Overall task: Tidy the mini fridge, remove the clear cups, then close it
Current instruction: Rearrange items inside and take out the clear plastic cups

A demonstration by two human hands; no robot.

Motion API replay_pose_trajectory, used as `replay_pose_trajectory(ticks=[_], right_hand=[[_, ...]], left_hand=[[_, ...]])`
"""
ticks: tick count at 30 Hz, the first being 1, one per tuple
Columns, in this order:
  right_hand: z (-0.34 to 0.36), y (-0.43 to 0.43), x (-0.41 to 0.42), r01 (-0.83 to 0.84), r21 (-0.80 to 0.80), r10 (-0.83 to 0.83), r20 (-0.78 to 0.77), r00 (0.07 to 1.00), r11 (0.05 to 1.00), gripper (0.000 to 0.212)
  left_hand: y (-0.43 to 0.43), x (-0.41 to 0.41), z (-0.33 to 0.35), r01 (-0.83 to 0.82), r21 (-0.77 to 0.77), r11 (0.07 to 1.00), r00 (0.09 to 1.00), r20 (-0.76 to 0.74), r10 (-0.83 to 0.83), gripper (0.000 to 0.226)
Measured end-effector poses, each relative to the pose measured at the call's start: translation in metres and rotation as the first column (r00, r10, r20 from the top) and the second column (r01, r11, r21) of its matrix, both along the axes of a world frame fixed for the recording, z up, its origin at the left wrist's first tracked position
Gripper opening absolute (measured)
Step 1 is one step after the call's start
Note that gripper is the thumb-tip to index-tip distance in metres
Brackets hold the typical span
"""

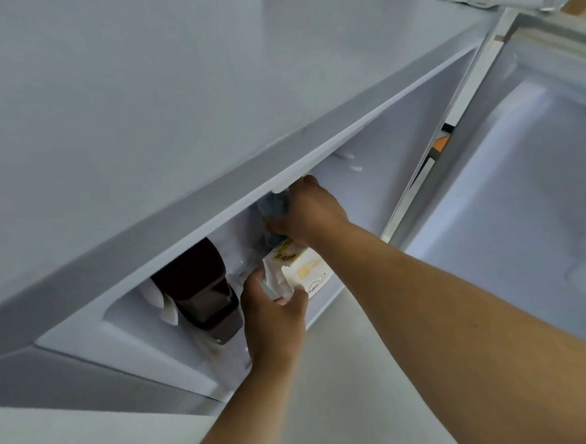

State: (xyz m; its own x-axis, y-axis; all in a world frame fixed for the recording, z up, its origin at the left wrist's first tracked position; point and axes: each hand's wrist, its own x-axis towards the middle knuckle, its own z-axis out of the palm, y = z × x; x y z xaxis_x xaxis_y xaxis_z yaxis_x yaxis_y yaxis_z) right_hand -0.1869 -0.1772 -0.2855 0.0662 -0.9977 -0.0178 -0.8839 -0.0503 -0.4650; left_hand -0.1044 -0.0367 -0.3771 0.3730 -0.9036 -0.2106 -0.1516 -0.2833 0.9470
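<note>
I look down over the grey top of the white mini fridge (175, 109), whose door (508, 181) stands open at the right. Both arms reach into the compartment. My left hand (273, 315) grips the near end of a white and yellow carton (304, 269) lying tilted inside. My right hand (309, 210) is closed around a clear plastic item (273, 204), probably a clear cup, just under the fridge's top edge. Most of that item is hidden by the hand and the rim.
A dark brown container (203, 289) stands in the compartment left of the carton, with a white object (162, 302) behind it. The door's inner liner (491, 227) fills the right side. A pale floor (346, 390) lies below the arms.
</note>
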Motion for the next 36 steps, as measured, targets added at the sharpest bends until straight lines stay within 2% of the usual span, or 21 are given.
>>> replay_pose_trajectory(ticks=[2,4,6,8,9,10,12,14,16,18,22,28,32,36], right_hand=[[0.003,0.0,0.002,0.005,-0.006,-0.005,-0.01,1.0,1.0,0.094],[0.006,0.003,-0.001,-0.005,-0.036,0.002,-0.088,0.996,0.999,0.101],[0.009,0.016,-0.009,0.005,-0.199,-0.024,-0.091,0.996,0.98,0.099],[0.009,0.039,-0.017,0.083,-0.462,-0.083,0.02,0.996,0.883,0.07],[0.008,0.05,-0.021,0.137,-0.495,-0.131,0.046,0.99,0.858,0.053],[0.007,0.058,-0.023,0.187,-0.421,-0.183,0.051,0.982,0.887,0.045],[0.002,0.068,-0.024,0.241,-0.071,-0.241,0.014,0.97,0.968,0.05],[0.0,0.073,-0.024,0.23,0.208,-0.238,0.017,0.971,0.951,0.054],[0.0,0.074,-0.026,0.222,0.326,-0.266,0.095,0.959,0.919,0.041],[-0.002,0.076,-0.027,0.229,0.344,-0.303,0.181,0.936,0.911,0.033],[-0.006,0.084,-0.031,0.31,0.296,-0.395,0.294,0.87,0.904,0.052],[-0.014,0.097,-0.059,0.414,0.225,-0.471,0.444,0.762,0.882,0.066],[-0.023,0.109,-0.066,0.347,0.258,-0.425,0.381,0.821,0.902,0.068],[-0.031,0.106,-0.067,0.316,0.246,-0.393,0.404,0.826,0.917,0.068]], left_hand=[[-0.001,0.001,0.0,0.002,-0.018,1.0,1.0,-0.013,-0.002,0.066],[-0.003,0.002,0.0,0.002,-0.033,0.999,1.0,-0.029,-0.003,0.069],[-0.006,0.004,-0.002,0.013,-0.042,0.999,0.999,-0.051,-0.015,0.071],[-0.007,0.007,-0.003,0.014,-0.036,0.999,0.996,-0.089,-0.017,0.074],[-0.008,0.008,-0.003,0.016,-0.035,0.999,0.994,-0.107,-0.019,0.076],[-0.009,0.009,-0.002,0.02,-0.039,0.999,0.993,-0.112,-0.025,0.078],[-0.01,0.01,-0.001,0.039,-0.062,0.997,0.995,-0.088,-0.044,0.082],[-0.013,0.008,0.003,0.076,-0.067,0.995,0.996,-0.034,-0.078,0.092],[-0.017,0.006,0.008,0.111,-0.055,0.992,0.994,0.004,-0.111,0.105],[-0.018,0.003,0.013,0.151,-0.066,0.986,0.988,0.009,-0.151,0.107],[-0.011,-0.004,0.018,0.235,-0.077,0.969,0.97,0.085,-0.228,0.091],[-0.002,-0.021,0.017,0.235,-0.001,0.972,0.971,-0.04,-0.235,0.07],[-0.003,-0.027,0.009,0.243,0.004,0.97,0.964,-0.109,-0.241,0.07],[-0.009,-0.033,-0.001,0.245,0.002,0.969,0.955,-0.172,-0.241,0.078]])
